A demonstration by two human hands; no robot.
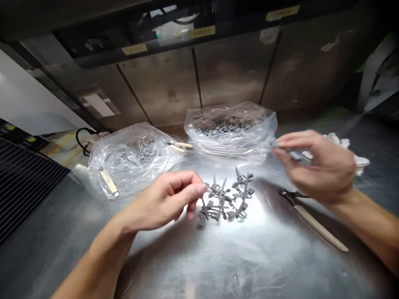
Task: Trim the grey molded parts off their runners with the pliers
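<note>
Between thumb and forefinger, my left hand (174,199) pinches the stem of a grey plastic sprue (204,209) with small parts on it. Several more grey sprues (230,199) lie in a loose cluster just right of that hand. My right hand (318,164) is raised at the right, its thumb and fingertips pressed together by the edge of the right plastic bag (230,145). What sits in that pinch is blurred and too small to name. Below the right hand, cutting pliers (321,228) with beige handles rest on the metal table.
At the left lies a clear bag (131,158) with small grey pieces; a beige-handled tool (179,146) and a cream cutter (108,182) rest on it. Grey pieces (227,128) fill the right bag. White gloves or cloth (355,158) lie behind my right hand. A metal panel (168,87) closes off the back.
</note>
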